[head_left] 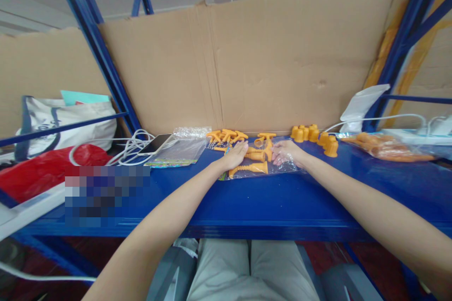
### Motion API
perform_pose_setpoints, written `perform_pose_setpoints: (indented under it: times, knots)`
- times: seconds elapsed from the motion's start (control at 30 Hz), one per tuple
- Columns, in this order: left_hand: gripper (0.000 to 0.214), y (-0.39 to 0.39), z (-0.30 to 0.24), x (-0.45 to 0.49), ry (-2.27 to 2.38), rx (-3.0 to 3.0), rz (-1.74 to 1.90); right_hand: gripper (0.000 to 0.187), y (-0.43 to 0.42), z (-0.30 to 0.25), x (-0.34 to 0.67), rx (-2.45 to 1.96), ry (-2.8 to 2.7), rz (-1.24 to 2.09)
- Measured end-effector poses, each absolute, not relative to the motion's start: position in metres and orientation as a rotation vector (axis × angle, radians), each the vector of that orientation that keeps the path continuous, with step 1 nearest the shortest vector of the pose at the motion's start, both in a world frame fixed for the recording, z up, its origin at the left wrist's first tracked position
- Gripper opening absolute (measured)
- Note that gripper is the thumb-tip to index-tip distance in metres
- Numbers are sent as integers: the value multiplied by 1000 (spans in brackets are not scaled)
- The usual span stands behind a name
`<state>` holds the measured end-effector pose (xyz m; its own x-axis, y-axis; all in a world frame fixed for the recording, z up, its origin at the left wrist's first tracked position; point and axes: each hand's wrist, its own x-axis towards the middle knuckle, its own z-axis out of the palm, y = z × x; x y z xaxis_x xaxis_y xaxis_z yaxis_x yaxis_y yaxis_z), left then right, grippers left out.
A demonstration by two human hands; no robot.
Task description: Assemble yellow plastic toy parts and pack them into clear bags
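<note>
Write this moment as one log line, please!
left hand: lying over clear bag with orange pieces | right hand: at bag's right end | orange cups: farther right | surface: blue table

No word or number can be read with certainty. On the white cloth bag [86, 109] at the far left there is dark lettering [45, 126], but a blue bar [92, 122] crosses near it, and it is too blurred. The clear plastic packet [181, 150] has a colourful printed edge [173, 165], too small for reading.
</note>
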<state>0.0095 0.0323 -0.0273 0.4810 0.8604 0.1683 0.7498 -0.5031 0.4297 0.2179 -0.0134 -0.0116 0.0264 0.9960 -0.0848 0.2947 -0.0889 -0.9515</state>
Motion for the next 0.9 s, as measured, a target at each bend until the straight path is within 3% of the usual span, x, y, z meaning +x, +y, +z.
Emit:
perform_pose_setpoints:
  times: [0.37,0.53,0.7,0.9]
  knots:
    - [64,41,-35,6,1365,2596,375,27,-15,2,239,-1438,-1614,1272]
    - [65,38,-33,7,1370,2630,361,14,-6,17,256,-1677,-1716,771]
    - [65,41,-36,6,1376,2637,398,30,27,26,272,-1773,-1799,296]
    - [63,37,-30,6,1368,2612,375,50,64,20,277,-1768,-2292,-333]
